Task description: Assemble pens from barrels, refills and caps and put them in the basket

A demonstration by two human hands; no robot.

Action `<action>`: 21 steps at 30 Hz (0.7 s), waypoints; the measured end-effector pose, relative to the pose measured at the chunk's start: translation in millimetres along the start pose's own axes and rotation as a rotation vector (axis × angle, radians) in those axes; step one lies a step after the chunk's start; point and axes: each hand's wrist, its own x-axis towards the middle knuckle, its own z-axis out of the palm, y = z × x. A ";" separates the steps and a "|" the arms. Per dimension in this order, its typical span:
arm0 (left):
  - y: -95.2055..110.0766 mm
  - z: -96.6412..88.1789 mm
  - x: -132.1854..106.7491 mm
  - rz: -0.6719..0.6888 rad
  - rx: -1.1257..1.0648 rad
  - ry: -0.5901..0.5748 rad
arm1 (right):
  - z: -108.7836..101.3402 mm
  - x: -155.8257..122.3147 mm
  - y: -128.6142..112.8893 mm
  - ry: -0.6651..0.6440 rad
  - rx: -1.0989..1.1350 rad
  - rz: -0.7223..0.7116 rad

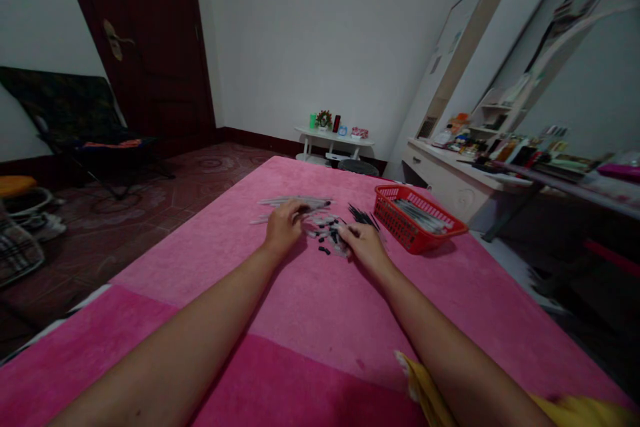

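Note:
Both my arms reach forward over a table covered in pink cloth (310, 293). My left hand (283, 225) rests by a row of pale grey pen barrels (295, 201), its fingers curled round one of them. My right hand (363, 240) lies closed beside a scatter of small black and grey pen parts (326, 230); what its fingers pinch is too small to make out. A bunch of thin black refills (363, 216) lies just beyond my right hand.
A red plastic basket (417, 219) holding several finished pens stands right of my hands. Past the table are a dark door (150, 47), a folding chair (85, 127), a small white side table (333, 140) and a cluttered white dresser (465, 173).

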 end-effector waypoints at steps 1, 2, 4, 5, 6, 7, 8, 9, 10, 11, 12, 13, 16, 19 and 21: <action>-0.1 0.5 1.4 -0.061 -0.067 0.060 | 0.3 -1.7 -2.3 0.013 -0.133 -0.060; 0.0 1.3 2.7 -0.127 -0.139 0.113 | 0.6 -3.6 -4.9 0.023 -0.259 -0.113; 0.5 3.5 4.6 -0.264 -0.308 0.187 | 0.7 -7.5 -10.4 0.029 -0.450 -0.171; 0.6 4.7 5.1 -0.325 -0.407 0.208 | 0.4 -9.1 -13.0 0.023 -0.513 -0.176; 0.5 5.9 5.2 -0.382 -0.512 0.225 | -0.3 -10.4 -15.4 0.011 -0.562 -0.175; 0.2 6.9 5.1 -0.434 -0.617 0.236 | -1.2 -11.2 -17.2 -0.001 -0.604 -0.169; -0.3 7.9 4.8 -0.482 -0.713 0.241 | -2.4 -11.6 -18.5 -0.010 -0.643 -0.158; -1.0 8.6 4.3 -0.528 -0.794 0.242 | -3.6 -11.7 -19.3 -0.017 -0.676 -0.142; -1.7 9.1 3.9 -0.573 -0.858 0.246 | -4.7 -11.5 -19.4 -0.024 -0.702 -0.124; -2.4 9.4 3.6 -0.616 -0.909 0.253 | -5.7 -11.3 -19.1 -0.028 -0.721 -0.107; -3.0 9.6 3.5 -0.655 -0.950 0.259 | -6.2 -11.0 -18.4 -0.031 -0.735 -0.095; -3.6 9.8 3.4 -0.686 -0.979 0.266 | -6.3 -10.8 -17.6 -0.031 -0.747 -0.090; -5.1 10.3 3.6 -0.722 -1.021 0.265 | -4.0 -10.9 -15.6 -0.007 -0.793 -0.122; -5.6 11.6 3.2 -0.717 -1.032 0.233 | 1.5 -10.8 -16.0 0.021 -0.849 -0.146; -4.8 12.5 2.8 -0.715 -1.034 0.220 | 6.2 -10.1 -17.6 0.031 -0.882 -0.119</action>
